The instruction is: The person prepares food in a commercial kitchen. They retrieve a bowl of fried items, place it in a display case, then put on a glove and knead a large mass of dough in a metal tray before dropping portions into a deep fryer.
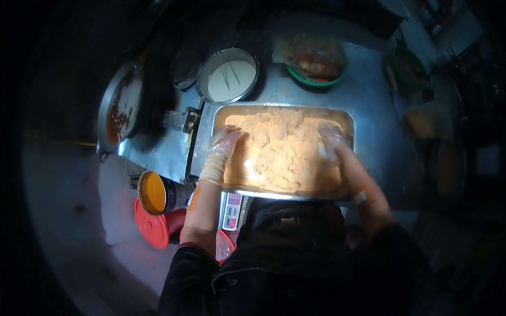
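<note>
A rectangular metal tray (284, 196) lies in front of me, brightly lit in its middle. Orange-tan breading flour (241, 173) fills it, and several coated lumps of food (274, 158) lie in the flour. My left hand (226, 138) wears a clear plastic glove, with a pale band wrapped at the wrist, and is at the tray's left side by the flour. Also in a clear glove, my right hand (332, 136) reaches into the right side of the tray. The fingers of both hands are partly hidden or blurred, so their grip is unclear.
Behind the tray stand a round metal bowl of whitish liquid (221, 85) with thin utensils in it and a green basket (316, 82) with bagged food. A wide pan (104, 118) sits at left. Below are an orange-filled bucket (153, 193), red lid (152, 229) and digital scale (231, 213).
</note>
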### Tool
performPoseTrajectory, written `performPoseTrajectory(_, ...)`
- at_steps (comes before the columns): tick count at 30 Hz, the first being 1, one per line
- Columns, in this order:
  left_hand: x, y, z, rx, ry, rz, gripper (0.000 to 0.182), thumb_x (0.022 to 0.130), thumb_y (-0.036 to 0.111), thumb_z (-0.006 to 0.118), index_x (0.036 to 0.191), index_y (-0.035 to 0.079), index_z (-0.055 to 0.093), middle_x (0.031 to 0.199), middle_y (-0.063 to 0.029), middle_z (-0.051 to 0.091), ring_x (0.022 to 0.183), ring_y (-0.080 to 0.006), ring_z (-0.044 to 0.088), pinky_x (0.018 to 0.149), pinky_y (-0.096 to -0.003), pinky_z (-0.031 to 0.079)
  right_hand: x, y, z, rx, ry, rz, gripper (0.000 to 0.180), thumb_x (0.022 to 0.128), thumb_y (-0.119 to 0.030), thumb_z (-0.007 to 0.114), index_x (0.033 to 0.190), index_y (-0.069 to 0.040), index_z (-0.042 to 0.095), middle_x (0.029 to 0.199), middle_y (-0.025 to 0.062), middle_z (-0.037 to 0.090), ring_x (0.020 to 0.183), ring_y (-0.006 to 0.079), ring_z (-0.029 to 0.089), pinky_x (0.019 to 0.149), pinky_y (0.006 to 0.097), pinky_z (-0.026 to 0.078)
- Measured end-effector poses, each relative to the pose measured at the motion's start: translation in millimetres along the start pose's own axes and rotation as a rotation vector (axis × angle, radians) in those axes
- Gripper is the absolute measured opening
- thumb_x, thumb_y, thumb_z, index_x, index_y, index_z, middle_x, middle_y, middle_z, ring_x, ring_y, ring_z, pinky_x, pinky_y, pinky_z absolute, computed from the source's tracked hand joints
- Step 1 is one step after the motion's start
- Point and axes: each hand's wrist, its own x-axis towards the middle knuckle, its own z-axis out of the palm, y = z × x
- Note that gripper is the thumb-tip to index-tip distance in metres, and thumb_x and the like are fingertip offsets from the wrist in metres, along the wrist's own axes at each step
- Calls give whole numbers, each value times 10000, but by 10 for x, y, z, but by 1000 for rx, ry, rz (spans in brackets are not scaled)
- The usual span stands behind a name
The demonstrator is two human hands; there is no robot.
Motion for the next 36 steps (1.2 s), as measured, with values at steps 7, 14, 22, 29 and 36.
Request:
performPoseTrajectory(7,375,312,405,-184,-240,-63,690,961,422,773,1486,14,590,1391,-174,684,1204,-270,667,1053,-368,516,640,8,624,228,-204,-443,471,1052,-361,685,1356,-1,665,1327,122,704,1208,236,638,1070,410,489)
performPoseTrajectory(14,454,468,445,475,-572,264,794,973,579,698,1483,-18,580,1443,-228,655,1329,-316,632,1135,-353,464,85,-729,996,-445,-553,-138,819,872,-664,766,1366,-19,661,1278,181,715,1141,312,677,1001,431,546)
performPoseTrajectory(22,305,119,60,627,-704,335,407,912,402,770,1027,12,763,956,-183,766,860,-298,735,834,-407,558,-725,-1154,679,-852,-486,-19,788,945,-676,669,1344,3,683,1267,190,725,1140,308,693,1025,412,537)
performPoseTrajectory(29,-99,213,103,327,-102,633,195,905,194,711,1055,75,748,1009,-160,746,1004,-338,717,907,-427,566,-1072,-815,154,-858,-48,46,533,1002,-445,630,1417,-113,670,1387,190,687,1283,373,649,1128,444,490)
performPoseTrajectory(36,-666,769,729,368,-537,721,333,1011,277,640,1267,71,699,1249,-181,701,1160,-372,676,1041,-427,532,-1232,-434,62,-765,52,-309,332,1015,-266,603,1284,-111,720,1330,185,695,1262,353,646,1079,432,518)
